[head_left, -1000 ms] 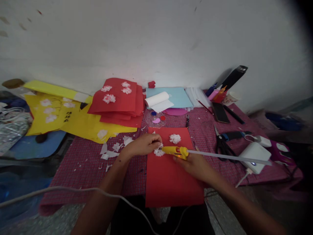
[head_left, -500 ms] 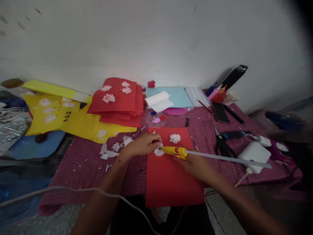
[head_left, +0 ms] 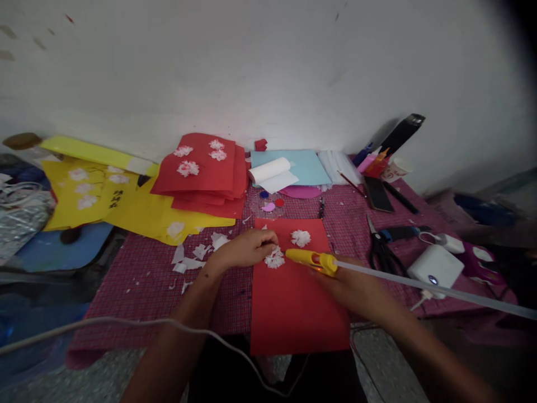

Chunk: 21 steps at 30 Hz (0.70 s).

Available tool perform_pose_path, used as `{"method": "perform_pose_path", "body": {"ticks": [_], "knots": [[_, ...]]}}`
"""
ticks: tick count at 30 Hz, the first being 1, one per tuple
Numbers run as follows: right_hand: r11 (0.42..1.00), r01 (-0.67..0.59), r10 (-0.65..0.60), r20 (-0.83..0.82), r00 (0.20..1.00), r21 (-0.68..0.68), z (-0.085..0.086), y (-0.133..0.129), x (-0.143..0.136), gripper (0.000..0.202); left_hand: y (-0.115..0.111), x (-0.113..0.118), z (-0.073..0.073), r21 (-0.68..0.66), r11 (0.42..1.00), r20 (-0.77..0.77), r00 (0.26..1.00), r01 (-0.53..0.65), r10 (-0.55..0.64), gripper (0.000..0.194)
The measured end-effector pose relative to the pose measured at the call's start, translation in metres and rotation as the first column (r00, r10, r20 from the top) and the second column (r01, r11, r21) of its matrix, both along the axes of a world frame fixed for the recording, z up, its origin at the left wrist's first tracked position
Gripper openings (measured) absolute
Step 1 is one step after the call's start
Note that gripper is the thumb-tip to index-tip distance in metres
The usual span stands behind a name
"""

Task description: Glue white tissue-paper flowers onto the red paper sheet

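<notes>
A glue gun (head_left: 312, 260) (yellow) is gripped by the right hand (head_left: 351, 288). 1 white flower (head_left: 274, 259) seems pinched by the left hand (head_left: 250, 247).

Glue gun (head_left: 300, 256) bright yellow; glue stick (head_left: 403, 277) translucent white. Front sheet (head_left: 297, 313) plain red; paper flowers (head_left: 301, 238) white. Tabletop cloth (head_left: 142, 291) purplish red, finely checked. Stacked sheets (head_left: 205, 182) red; blossoms (head_left: 188, 168) white flecked pink. Long paper (head_left: 138, 212) yellow; characters (head_left: 115, 199) black; flat flowers (head_left: 86, 201) pinkish white. Back sheet (head_left: 310, 162) light blue. Small blobs (head_left: 279, 202) blue, red, pink. Paper scraps (head_left: 191, 265) white. Scissor handles (head_left: 380, 252) black. Wall (head_left: 251, 67) greyish white, few brown marks.
</notes>
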State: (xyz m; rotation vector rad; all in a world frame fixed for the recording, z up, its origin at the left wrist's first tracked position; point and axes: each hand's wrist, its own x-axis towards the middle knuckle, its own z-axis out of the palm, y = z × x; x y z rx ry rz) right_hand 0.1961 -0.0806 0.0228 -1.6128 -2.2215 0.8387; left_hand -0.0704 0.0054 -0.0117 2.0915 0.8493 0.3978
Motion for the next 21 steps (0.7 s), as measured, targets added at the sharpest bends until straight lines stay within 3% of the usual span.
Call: {"method": "perform_pose_path", "body": {"ticks": [3, 6, 11, 15, 21], "knots": [[0.996, 0.05, -0.054, -0.06, 0.997, -0.07, 0.006, -0.004, 0.01, 0.03, 0.0, -0.001, 0.0, 0.004, 1.0, 0.008, 1.0, 0.001, -0.001, 0.013], [0.975, 0.165, -0.187, -0.143, 0.972, -0.151, 0.003, -0.005, 0.024, 0.03, -0.001, -0.001, 0.001, 0.004, 1.0, 0.008, 1.0, -0.006, 0.006, 0.013], [0.909, 0.412, -0.415, -0.23, 0.88, -0.063, -0.015, 0.006, 0.065, 0.033, -0.001, -0.001, 0.002, -0.015, 1.0, 0.017, 1.0, -0.005, 0.005, 0.016], [0.82, 0.569, -0.57, -0.197, 0.798, -0.068, -0.034, 0.033, 0.101, 0.041, -0.001, 0.0, 0.003, -0.018, 1.0, 0.028, 0.999, -0.016, 0.017, 0.014], [0.838, 0.546, -0.544, -0.049, 0.837, 0.019, -0.052, 0.082, 0.117, 0.054, -0.002, 0.0, 0.008, -0.069, 0.997, 0.077, 0.996, -0.033, 0.038, 0.016]]}}
